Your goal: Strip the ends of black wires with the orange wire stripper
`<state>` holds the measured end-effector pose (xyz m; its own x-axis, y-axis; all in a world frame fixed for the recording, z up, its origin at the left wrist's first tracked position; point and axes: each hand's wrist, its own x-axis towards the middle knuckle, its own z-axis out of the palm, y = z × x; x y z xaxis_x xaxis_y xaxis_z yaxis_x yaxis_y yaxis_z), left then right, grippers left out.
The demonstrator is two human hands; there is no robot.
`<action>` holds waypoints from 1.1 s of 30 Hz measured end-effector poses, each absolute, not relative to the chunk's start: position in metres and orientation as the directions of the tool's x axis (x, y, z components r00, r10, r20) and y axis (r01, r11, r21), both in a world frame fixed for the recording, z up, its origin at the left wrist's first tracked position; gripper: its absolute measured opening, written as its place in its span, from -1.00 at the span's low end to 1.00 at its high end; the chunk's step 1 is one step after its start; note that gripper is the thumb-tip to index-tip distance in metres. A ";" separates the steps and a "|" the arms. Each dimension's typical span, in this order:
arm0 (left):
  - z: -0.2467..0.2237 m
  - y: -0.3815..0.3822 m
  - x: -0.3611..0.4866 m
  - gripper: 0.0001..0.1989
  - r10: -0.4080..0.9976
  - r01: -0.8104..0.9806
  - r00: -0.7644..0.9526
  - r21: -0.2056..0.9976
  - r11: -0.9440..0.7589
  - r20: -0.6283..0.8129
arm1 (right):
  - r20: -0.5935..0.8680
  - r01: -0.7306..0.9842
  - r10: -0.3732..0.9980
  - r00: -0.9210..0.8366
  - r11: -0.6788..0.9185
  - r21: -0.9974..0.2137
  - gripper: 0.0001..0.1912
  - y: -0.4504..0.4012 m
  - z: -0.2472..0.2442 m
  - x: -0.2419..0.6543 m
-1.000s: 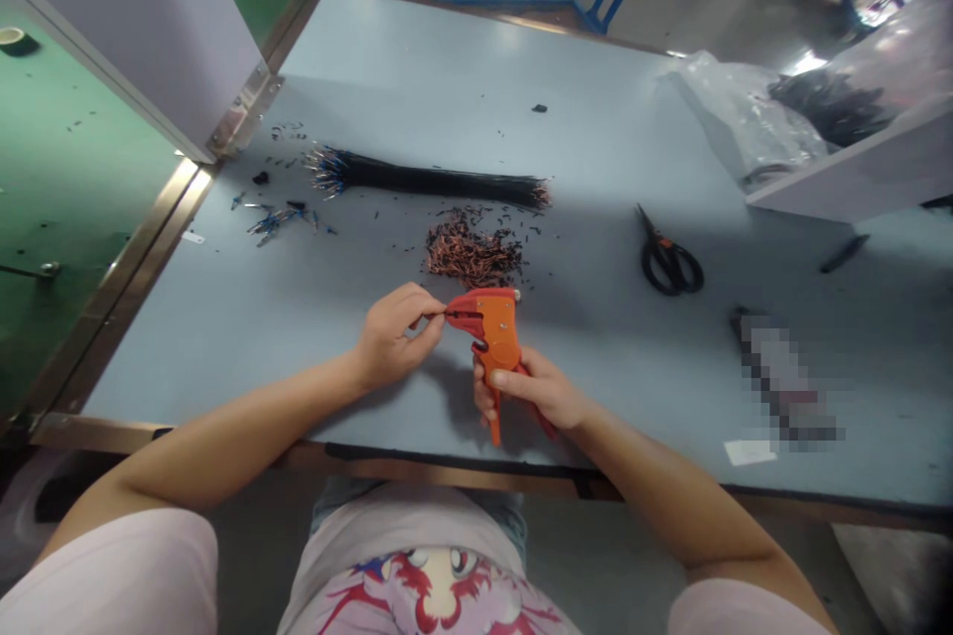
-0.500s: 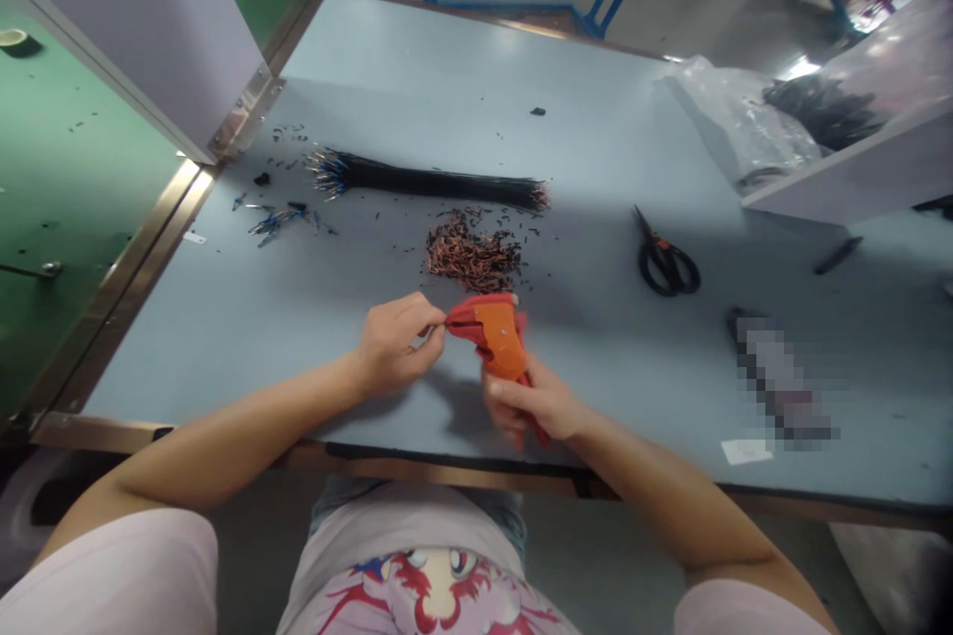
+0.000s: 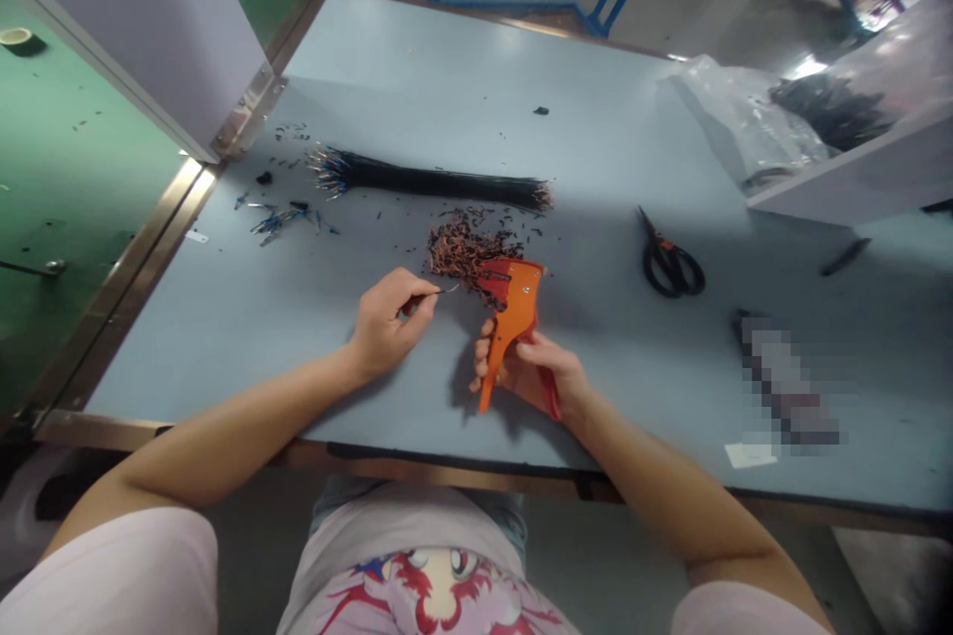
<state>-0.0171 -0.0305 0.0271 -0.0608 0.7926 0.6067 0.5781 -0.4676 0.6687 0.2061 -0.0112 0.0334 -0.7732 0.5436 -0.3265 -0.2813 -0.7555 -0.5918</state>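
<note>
Between the thumb and fingers of my left hand is pinched a thin dark wire, its tip poking out to the right. My right hand is wrapped round an orange and red wire stripper, whose handles are spread and whose jaws point left, apart from the wire. Under and behind the jaws lies a heap of copper-and-black wire scraps. Farther back a bundle of black wires stretches across the table, with bare ends at the right and blue-and-metal ends at the left.
Black-handled scissors and a dark pen-like object lie to the right. A pixelated object sits near a white paper slip. Loose blue-tipped pieces are at left. Plastic bags stand behind a panel at back right.
The wire stripper has come away from the wire, moving up and right, and its handles have spread apart. The wire's tip now shows outside the jaws. My left hand has shifted slightly.
</note>
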 end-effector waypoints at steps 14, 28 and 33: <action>0.028 -0.037 -0.014 -0.93 0.798 0.629 -0.085 0.653 -0.421 0.596 | -0.335 -0.079 0.471 -0.816 -0.665 -0.742 -0.72 -0.023 0.032 0.207; 0.024 -0.036 -0.013 -0.94 0.839 0.577 0.057 0.668 -0.469 0.540 | -0.308 -0.133 0.423 -0.852 -0.744 -0.655 -0.69 -0.024 0.038 0.206; 0.025 -0.037 -0.012 -0.93 0.843 0.564 0.084 0.672 -0.480 0.532 | -0.298 -0.113 0.412 -0.861 -0.727 -0.678 -0.70 -0.026 0.037 0.208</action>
<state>-0.0117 -0.0374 0.0246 0.0843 0.8427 0.5318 0.5636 -0.4804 0.6720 0.2076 -0.0256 0.0369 -0.8612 0.4118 -0.2978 -0.1132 -0.7268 -0.6775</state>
